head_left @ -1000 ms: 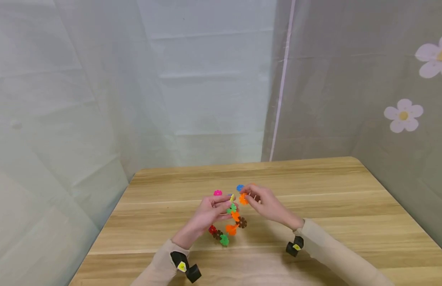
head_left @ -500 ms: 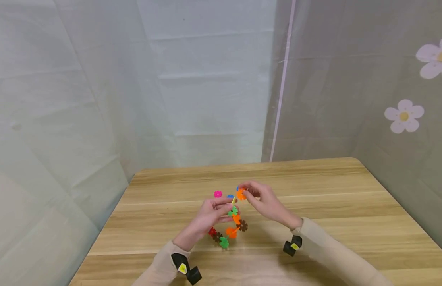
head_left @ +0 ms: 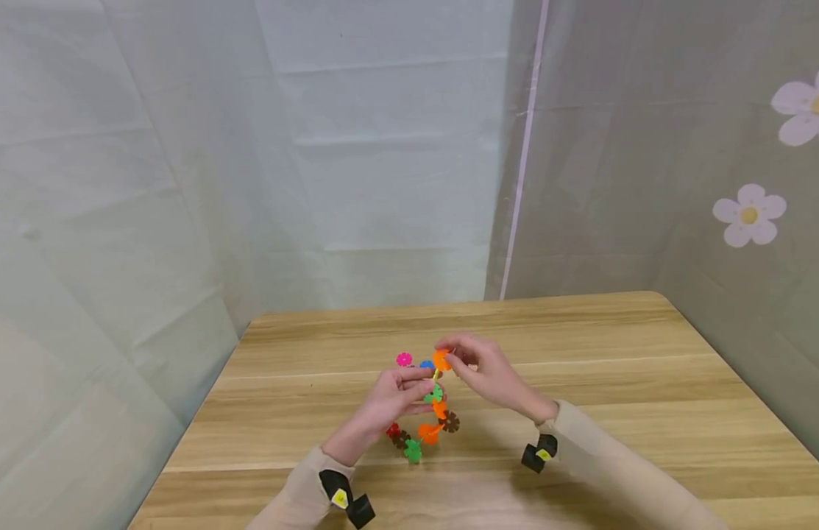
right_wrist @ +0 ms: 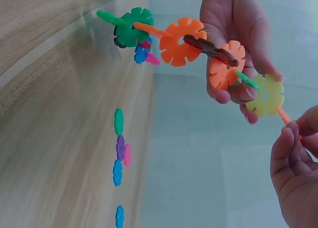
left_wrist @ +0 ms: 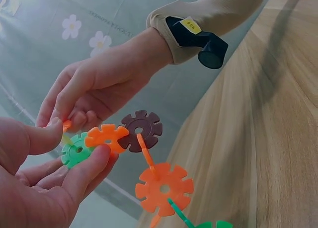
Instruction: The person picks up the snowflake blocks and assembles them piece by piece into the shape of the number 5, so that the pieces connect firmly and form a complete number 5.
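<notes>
In the head view my left hand (head_left: pixel 389 403) holds up a chain of slotted flower-shaped plastic discs, pinching near its upper end. The yellow disc (right_wrist: pixel 265 96) lies at its fingertips, followed by a green disc (left_wrist: pixel 77 151), an orange one, a brown disc (left_wrist: pixel 141 131) and another orange disc (left_wrist: pixel 164 189). Further green, brown and red discs hang lower. My right hand (head_left: pixel 494 374) pinches a separate orange disc (head_left: pixel 442 359) between thumb and fingers. Its edge meets the yellow disc's edge in the right wrist view, where fingertips cover most of it.
Loose discs lie on the wooden table (head_left: pixel 581 353) beyond the hands, among them a pink disc (head_left: pixel 404 359) and a blue disc (head_left: pixel 427 365). The right wrist view also shows a green disc (right_wrist: pixel 119 121) and a purple disc (right_wrist: pixel 120 147). Curtains (head_left: pixel 383 184) surround the table.
My right hand has moved left with the orange disc, bringing it against the yellow disc. The left hand stays nearly in place, the chain shifting slightly.
</notes>
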Demonstrator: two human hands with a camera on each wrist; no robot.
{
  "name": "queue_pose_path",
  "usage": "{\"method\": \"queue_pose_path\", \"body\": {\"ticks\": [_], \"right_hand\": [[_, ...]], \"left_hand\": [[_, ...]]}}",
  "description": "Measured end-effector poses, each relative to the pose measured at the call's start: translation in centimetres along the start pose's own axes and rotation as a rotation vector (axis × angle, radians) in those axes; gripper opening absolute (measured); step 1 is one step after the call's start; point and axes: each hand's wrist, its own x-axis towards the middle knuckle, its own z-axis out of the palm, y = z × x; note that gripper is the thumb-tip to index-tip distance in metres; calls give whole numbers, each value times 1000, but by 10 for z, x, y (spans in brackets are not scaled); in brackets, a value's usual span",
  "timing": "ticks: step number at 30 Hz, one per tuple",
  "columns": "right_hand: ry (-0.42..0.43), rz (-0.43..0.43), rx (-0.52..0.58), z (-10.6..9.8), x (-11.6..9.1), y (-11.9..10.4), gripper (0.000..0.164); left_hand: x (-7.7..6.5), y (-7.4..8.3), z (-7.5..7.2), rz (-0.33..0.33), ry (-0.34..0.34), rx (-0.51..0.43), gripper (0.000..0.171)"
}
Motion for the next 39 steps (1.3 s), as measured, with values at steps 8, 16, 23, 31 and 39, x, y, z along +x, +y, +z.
{"method": "queue_pose_path", "body": {"ticks": [8, 16, 23, 31, 39], "right_hand": [[-27, -10, -25, -2, 1, -10, 19], [-11, -68, -24, 3, -1, -5, 18], [3, -142, -8, 8, -1, -7, 17], [26, -111, 29, 10, 5, -16, 18], [-40, -17, 90, -4, 5, -42, 23]], "left_hand": [[-1, 2, 1, 4, 7, 31, 55], [-3, 3, 2, 27, 14, 57, 46], [-9, 9, 5, 41, 58, 119, 42], [-11, 19, 8, 38, 98, 119, 40], [-8, 17, 5, 8, 34, 68, 59]]}}
